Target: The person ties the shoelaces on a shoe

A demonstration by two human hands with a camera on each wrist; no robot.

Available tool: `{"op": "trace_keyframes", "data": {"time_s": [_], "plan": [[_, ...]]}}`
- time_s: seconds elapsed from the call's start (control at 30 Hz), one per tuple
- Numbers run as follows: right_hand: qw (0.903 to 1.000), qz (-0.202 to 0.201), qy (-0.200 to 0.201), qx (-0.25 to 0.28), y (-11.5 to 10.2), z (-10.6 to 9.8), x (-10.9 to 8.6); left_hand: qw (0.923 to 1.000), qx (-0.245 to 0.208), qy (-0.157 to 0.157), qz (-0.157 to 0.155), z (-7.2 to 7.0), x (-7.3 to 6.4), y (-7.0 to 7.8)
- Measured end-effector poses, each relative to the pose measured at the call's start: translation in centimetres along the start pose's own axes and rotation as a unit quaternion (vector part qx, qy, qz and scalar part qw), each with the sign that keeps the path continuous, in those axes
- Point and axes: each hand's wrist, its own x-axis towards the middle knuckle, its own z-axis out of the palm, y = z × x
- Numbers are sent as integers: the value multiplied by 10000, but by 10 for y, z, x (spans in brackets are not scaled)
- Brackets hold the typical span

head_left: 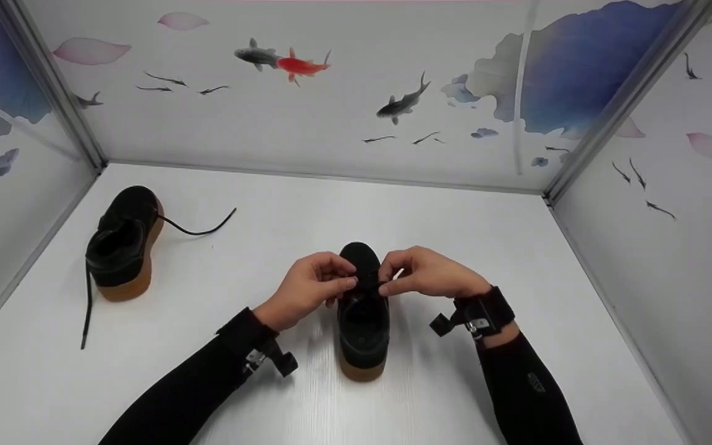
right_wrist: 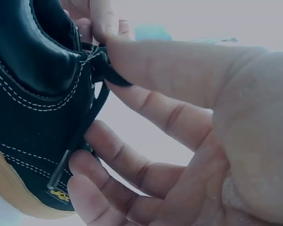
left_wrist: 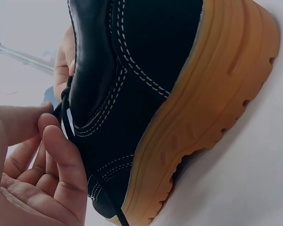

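Observation:
A black shoe (head_left: pixel 362 358) with white stitching and a thick tan sole stands on the white table, toe pointing away. My left hand (head_left: pixel 306 287) is at the left of its lacing, thumb and forefinger pinching the black shoelace (left_wrist: pixel 67 123). From the other side my right hand (head_left: pixel 436 272) pinches a folded part of the lace (right_wrist: pixel 114 77) between thumb and forefinger. Its other fingers are bent beside the shoe's front. Right at the tongue, the lace is crossed in a small knot. One lace end with a hard tip (right_wrist: pixel 60 169) hangs down the shoe's side.
A second black shoe (head_left: pixel 124 272) stands at the left of the table, its lace (head_left: pixel 201 233) loose on both sides. White panels (head_left: pixel 343 123) printed with fish and petals wall in the table at the back and sides. Each wrist bears a strapped camera.

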Motion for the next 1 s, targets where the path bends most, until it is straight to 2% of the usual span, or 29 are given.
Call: {"op": "trace_keyframes", "data": {"time_s": [0.37, 0.5, 0.6, 0.67, 0.83, 1.0], "plan": [[9990, 246, 62, 380, 5, -5, 1, 9992, 405, 17, 30, -3, 0, -1], [9992, 340, 155, -172, -3, -2, 0, 9994, 351, 10, 41, -4, 0, -1], [9962, 231, 195, -811, -7, 1, -1, 9999, 167, -16, 31, -4, 0, -2], [9943, 138, 217, -1033, -9, 3, 0, 10000, 14, -43, 9, -4, 0, -3], [9933, 95, 196, -1136, -6, 2, 0, 9995, -297, -110, -47, -4, -1, -3], [9909, 575, 336, -1172, -4, -3, -1, 9993, -321, -164, -46, -4, -1, -4]]}}
